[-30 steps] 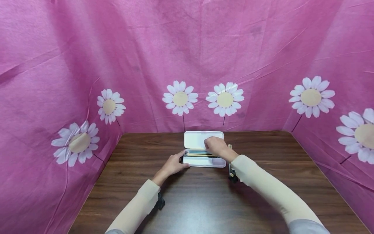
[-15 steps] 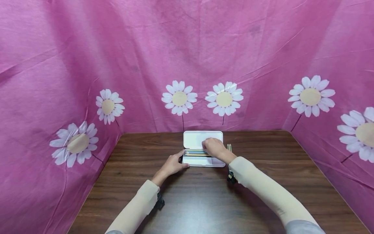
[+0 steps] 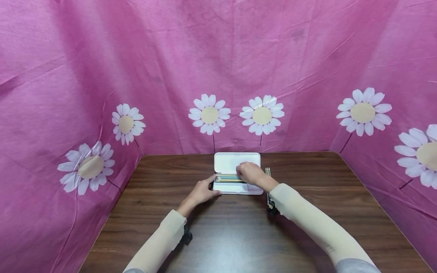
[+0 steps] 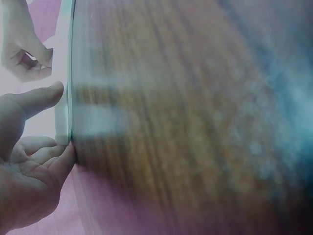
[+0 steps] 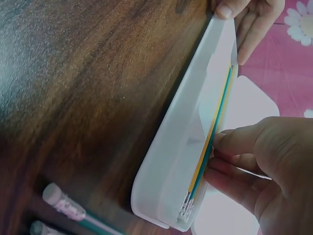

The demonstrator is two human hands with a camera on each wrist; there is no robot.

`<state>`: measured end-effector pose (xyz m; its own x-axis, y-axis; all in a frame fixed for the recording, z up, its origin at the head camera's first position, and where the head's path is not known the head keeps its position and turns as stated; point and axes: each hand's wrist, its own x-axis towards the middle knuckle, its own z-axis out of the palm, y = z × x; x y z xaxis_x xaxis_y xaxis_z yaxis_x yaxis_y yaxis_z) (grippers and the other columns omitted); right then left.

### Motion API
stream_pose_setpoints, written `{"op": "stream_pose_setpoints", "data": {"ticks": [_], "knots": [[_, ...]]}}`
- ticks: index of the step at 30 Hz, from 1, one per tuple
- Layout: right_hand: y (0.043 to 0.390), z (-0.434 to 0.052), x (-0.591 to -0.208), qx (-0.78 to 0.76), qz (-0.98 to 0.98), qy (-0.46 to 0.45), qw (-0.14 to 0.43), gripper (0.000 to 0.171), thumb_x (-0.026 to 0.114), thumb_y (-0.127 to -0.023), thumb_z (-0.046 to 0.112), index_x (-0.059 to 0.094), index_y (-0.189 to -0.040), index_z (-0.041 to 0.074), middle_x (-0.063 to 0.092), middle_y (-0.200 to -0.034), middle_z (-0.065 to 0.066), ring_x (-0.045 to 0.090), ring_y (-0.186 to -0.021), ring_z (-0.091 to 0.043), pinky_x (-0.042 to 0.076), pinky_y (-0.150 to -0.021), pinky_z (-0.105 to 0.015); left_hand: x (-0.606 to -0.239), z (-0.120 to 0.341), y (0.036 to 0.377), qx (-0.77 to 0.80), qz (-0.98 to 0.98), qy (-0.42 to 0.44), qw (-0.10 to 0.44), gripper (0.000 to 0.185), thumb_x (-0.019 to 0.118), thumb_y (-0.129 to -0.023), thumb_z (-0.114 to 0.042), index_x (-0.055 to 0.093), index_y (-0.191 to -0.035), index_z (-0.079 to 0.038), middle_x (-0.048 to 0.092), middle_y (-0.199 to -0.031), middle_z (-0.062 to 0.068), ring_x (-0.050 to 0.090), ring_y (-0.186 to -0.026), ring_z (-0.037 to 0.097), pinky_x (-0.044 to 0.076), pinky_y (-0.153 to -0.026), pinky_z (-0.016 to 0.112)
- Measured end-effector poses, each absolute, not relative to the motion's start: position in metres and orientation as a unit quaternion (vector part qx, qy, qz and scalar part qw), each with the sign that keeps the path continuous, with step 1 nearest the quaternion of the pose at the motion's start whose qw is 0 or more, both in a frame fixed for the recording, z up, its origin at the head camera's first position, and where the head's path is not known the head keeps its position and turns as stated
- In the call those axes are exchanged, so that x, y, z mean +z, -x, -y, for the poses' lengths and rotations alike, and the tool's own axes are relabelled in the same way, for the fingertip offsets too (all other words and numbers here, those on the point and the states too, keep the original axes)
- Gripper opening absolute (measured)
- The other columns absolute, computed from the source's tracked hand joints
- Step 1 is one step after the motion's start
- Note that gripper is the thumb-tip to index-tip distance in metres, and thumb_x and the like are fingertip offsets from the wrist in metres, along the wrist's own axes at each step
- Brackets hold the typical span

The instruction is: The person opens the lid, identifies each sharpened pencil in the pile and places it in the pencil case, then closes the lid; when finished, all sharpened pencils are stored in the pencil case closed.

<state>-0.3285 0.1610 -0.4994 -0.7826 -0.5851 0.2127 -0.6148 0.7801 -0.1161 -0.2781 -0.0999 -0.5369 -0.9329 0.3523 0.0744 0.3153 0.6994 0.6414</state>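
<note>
An open white pencil case lies near the back of the table, its lid tipped back toward the curtain. Yellow and teal pencils lie lengthwise inside, eraser ends to the right. My left hand grips the case's left end, thumb on the near corner and fingers round the far side. Over the right part of the case, my right hand pinches at the pencils with thumb and curled fingers; its fingertips are hidden in the head view. The right wrist view shows its thumb and fingers against the pencil row.
Several loose pencils lie to the right of the case, partly under the right wrist, with their eraser ends toward me. The brown wooden table meets a pink flowered curtain at its back and sides.
My right hand has shifted slightly left over the pencils, then stayed nearly still. The left hand keeps its grip on the case.
</note>
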Motion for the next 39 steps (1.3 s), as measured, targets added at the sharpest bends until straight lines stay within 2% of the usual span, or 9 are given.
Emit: {"op": "stream_pose_setpoints", "data": {"ticks": [9, 16, 21, 28, 33, 39], "knots": [[0.328, -0.181, -0.481, 0.146, 0.943, -0.29, 0.068, 0.013, 0.072, -0.088, 0.001, 0.074, -0.081, 0.012, 0.07, -0.078, 0.001, 0.059, -0.072, -0.014, 0.055, -0.065, -0.038, -0.562, 0.101, 0.294, 0.33, -0.929, -0.164, 0.028, 0.088, 0.083, -0.09, -0.044, 0.046, -0.162, -0.01, 0.056, -0.158, 0.018, 0.057, -0.143, 0.038, 0.047, -0.12, 0.05], [0.321, -0.213, -0.466, 0.157, 0.947, -0.267, 0.079, 0.012, 0.07, -0.094, 0.009, 0.077, -0.085, 0.013, 0.074, -0.08, 0.001, 0.065, -0.072, -0.016, 0.058, -0.068, -0.044, -0.556, 0.099, 0.289, 0.338, -0.925, -0.172, 0.023, 0.088, 0.084, -0.09, -0.043, 0.048, -0.16, -0.004, 0.058, -0.154, 0.024, 0.058, -0.14, 0.043, 0.049, -0.117, 0.054], [0.314, -0.237, -0.462, 0.16, 0.954, -0.243, 0.078, 0.01, 0.071, -0.094, 0.012, 0.077, -0.087, 0.013, 0.075, -0.081, 0.001, 0.065, -0.072, -0.016, 0.058, -0.068, -0.046, -0.566, 0.1, 0.295, 0.336, -0.928, -0.156, 0.028, 0.089, 0.085, -0.089, -0.039, 0.046, -0.162, -0.007, 0.056, -0.157, 0.02, 0.056, -0.144, 0.038, 0.046, -0.12, 0.053], [0.306, -0.265, -0.47, 0.157, 0.963, -0.207, 0.073, 0.008, 0.073, -0.092, 0.013, 0.075, -0.085, 0.014, 0.073, -0.079, 0.0, 0.062, -0.069, -0.018, 0.056, -0.066, -0.047, -0.584, 0.103, 0.31, 0.323, -0.934, -0.152, 0.029, 0.09, 0.085, -0.088, -0.043, 0.045, -0.163, -0.013, 0.055, -0.159, 0.014, 0.055, -0.145, 0.034, 0.045, -0.121, 0.049], [0.298, -0.277, -0.481, 0.16, 0.97, -0.177, 0.045, 0.01, 0.073, -0.091, 0.014, 0.072, -0.082, 0.016, 0.069, -0.077, -0.001, 0.06, -0.069, -0.02, 0.053, -0.064, -0.045, -0.587, 0.105, 0.312, 0.324, -0.934, -0.147, 0.031, 0.093, 0.085, -0.087, -0.049, 0.044, -0.164, -0.017, 0.054, -0.16, 0.012, 0.054, -0.146, 0.032, 0.045, -0.123, 0.046], [0.294, -0.285, -0.502, 0.174, 0.973, -0.15, 0.014, 0.015, 0.076, -0.094, 0.021, 0.071, -0.08, 0.015, 0.071, -0.079, -0.003, 0.061, -0.07, -0.021, 0.053, -0.064, -0.046, -0.584, 0.104, 0.31, 0.323, -0.934, -0.149, 0.03, 0.093, 0.085, -0.087, -0.051, 0.045, -0.164, -0.017, 0.054, -0.16, 0.012, 0.053, -0.147, 0.033, 0.044, -0.123, 0.048]]}}
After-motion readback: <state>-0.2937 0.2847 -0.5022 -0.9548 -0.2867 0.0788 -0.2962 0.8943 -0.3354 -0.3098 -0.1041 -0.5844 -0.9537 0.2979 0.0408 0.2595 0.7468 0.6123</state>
